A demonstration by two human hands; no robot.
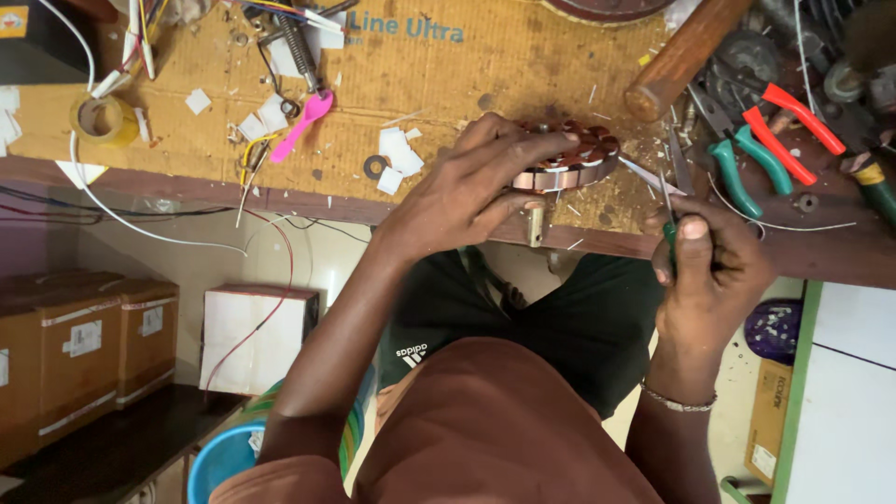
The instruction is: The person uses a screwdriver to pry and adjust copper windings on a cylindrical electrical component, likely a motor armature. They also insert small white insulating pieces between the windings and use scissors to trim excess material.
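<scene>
My left hand (471,191) grips a round motor stator (571,156) with copper windings, holding it at the front edge of the cardboard-covered workbench (448,84). A short metal shaft (535,224) sticks out below it. My right hand (711,266) is shut on a small green-handled cutting tool (665,201). Its thin metal blades point toward the right side of the stator, close to it; I cannot tell whether they touch it.
Pliers with red and green handles (770,140) and a wooden handle (686,51) lie at the right. A tape roll (103,119), a pink plastic tool (303,121), paper scraps and wires lie at the left. Cardboard boxes (84,345), a white box (257,336) and a blue bucket (219,462) sit below.
</scene>
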